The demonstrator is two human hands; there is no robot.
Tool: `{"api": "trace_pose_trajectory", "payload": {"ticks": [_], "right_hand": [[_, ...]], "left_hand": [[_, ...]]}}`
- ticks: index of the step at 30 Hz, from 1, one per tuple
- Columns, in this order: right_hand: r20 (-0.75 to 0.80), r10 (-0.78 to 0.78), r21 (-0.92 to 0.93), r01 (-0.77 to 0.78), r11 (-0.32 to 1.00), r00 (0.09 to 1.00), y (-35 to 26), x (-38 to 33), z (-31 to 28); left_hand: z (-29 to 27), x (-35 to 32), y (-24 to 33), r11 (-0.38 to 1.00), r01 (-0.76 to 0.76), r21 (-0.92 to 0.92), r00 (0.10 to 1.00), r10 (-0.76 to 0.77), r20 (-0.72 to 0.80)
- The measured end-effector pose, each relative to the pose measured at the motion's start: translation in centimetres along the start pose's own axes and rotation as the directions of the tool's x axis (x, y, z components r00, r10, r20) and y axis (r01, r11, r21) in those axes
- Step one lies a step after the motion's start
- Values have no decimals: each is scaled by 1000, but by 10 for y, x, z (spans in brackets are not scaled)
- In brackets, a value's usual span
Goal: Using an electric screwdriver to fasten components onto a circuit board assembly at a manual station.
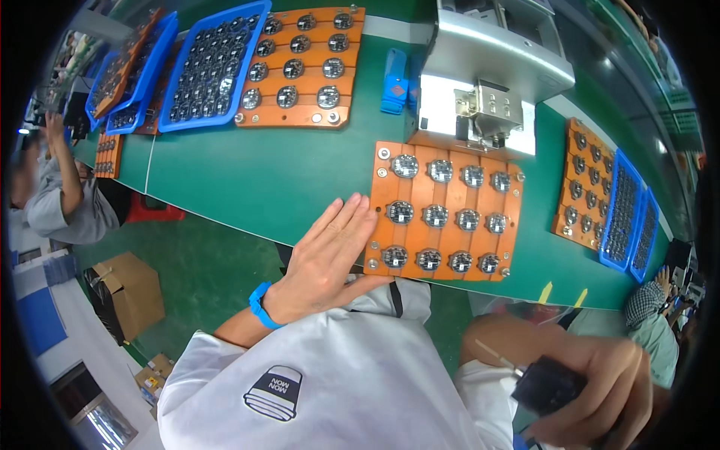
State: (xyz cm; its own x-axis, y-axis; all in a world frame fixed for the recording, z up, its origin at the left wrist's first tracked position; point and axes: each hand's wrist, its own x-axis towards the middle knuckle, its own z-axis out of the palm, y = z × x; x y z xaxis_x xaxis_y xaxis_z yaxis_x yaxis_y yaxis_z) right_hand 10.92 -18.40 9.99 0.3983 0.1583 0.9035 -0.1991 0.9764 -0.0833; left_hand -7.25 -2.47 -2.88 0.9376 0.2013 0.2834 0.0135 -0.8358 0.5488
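Observation:
An orange jig board (447, 203) with three rows of small round metal parts lies on the green bench in front of me. My left hand (330, 251) rests flat with fingers together and stretched out, its fingertips touching the board's left edge; a blue band is on that wrist. My right hand (600, 390) is low at the right, below the bench edge, closed around a small black block (549, 384) with a thin pale stick poking out of it.
A grey metal press machine (487, 82) stands behind the board. More orange boards (300, 67) and blue trays (210, 71) lie at the back left, others (600, 199) at the right. Other people sit at far left (64, 195) and far right. Cardboard boxes (127, 292) stand on the floor.

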Motion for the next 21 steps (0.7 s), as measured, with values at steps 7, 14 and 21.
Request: {"api": "trace_pose_trajectory", "payload": {"ticks": [7, 14, 21], "right_hand": [[-327, 115, -188, -184, 965, 938, -12, 20, -38], [-304, 405, -466, -506, 726, 862, 25, 19, -90], [-115, 407, -584, -393, 711, 906, 49, 13, -105]], "left_hand": [[9, 3, 6, 1000, -7, 18, 999, 8, -32], [19, 10, 10, 997, -77, 17, 995, 78, -62], [23, 8, 6, 997, -72, -35, 990, 67, -123]]}}
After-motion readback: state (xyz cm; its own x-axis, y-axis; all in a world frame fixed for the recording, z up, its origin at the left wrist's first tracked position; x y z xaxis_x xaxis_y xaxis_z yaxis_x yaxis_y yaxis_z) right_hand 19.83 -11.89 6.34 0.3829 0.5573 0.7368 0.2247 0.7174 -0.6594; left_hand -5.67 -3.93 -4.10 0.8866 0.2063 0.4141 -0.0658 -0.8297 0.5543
